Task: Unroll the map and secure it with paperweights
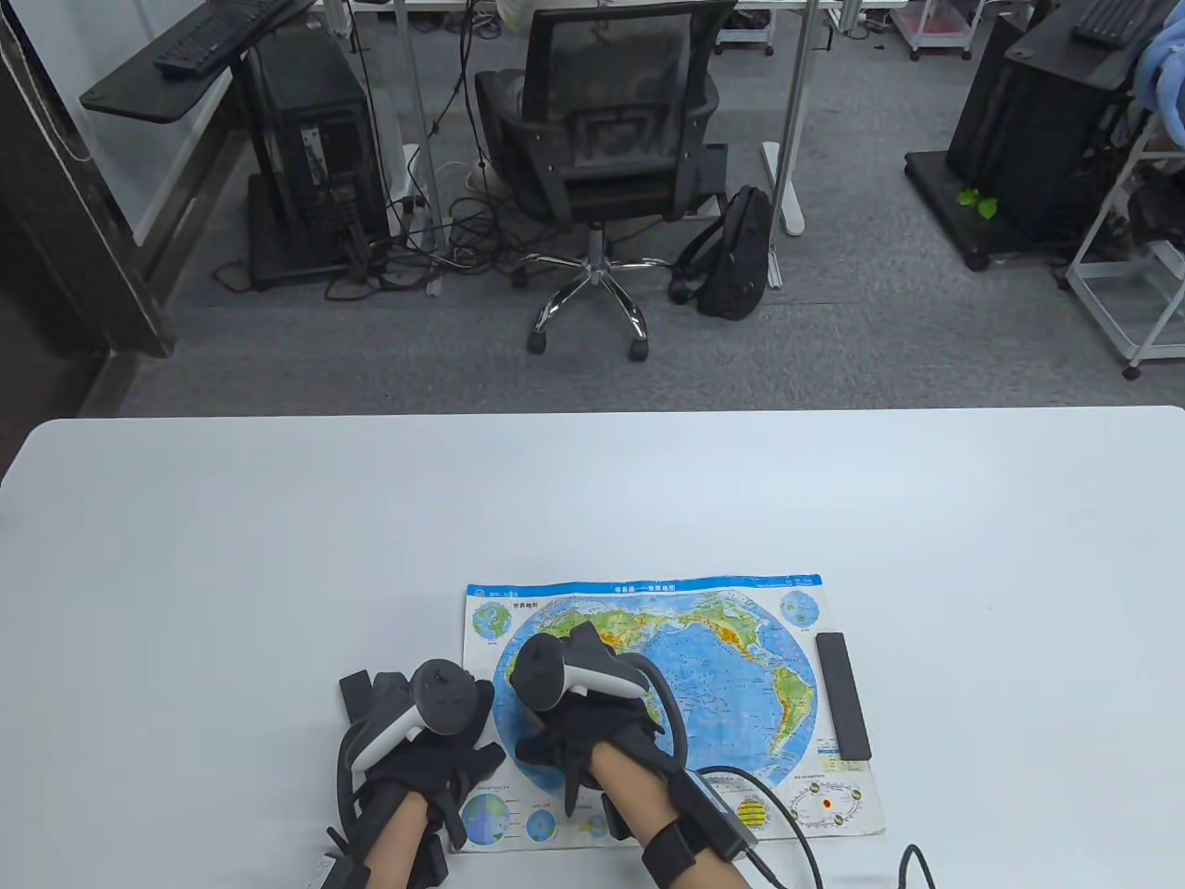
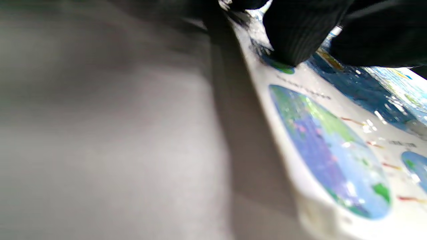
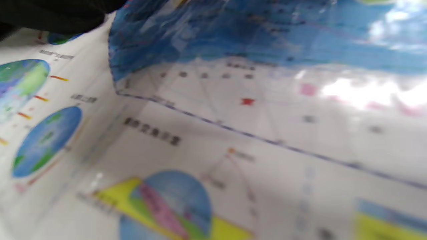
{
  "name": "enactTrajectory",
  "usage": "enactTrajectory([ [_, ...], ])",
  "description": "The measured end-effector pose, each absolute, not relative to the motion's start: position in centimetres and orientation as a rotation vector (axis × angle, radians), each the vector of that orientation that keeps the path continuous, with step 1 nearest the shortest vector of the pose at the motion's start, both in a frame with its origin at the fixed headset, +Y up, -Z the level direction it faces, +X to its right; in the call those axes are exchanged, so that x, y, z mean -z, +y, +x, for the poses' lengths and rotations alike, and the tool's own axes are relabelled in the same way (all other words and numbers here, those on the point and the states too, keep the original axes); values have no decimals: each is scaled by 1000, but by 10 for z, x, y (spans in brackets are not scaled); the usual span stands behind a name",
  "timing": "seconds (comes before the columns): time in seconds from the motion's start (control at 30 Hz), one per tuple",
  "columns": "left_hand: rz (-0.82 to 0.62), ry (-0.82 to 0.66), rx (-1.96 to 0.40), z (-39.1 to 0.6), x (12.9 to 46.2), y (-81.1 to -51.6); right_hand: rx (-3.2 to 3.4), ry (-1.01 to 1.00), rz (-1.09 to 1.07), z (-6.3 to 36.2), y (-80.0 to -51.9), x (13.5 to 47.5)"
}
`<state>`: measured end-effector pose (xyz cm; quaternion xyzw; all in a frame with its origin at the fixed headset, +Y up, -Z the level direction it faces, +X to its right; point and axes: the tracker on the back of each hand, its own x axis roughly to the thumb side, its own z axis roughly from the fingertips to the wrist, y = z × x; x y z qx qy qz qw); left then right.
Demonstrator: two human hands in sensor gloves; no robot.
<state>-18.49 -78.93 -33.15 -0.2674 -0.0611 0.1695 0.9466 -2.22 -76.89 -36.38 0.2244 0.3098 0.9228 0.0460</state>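
The world map lies unrolled and flat on the white table. A black bar paperweight lies along the map's right edge. My left hand rests on the map's left edge; in the left wrist view a gloved fingertip presses on the map near that edge. My right hand rests on the map's left-middle part, beside the left hand. The right wrist view shows the map close up, slightly buckled, with black glove at the top left. I see no second paperweight.
The table's far edge runs across the middle of the table view. Beyond it stand an office chair, a black backpack and desks. A cable trails from my right wrist over the map's lower right.
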Motion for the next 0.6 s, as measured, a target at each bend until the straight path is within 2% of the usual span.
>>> enactTrajectory([
  [0.13, -545, -132, -339, -185, 332, -789, -2755, 991, 564, -25, -780, 362],
  [0.4, -517, -143, -367, -188, 332, -787, -2801, 980, 582, -27, -780, 361],
  [0.6, -474, -168, -485, -193, 328, -771, -2803, 958, 576, -27, -781, 362],
])
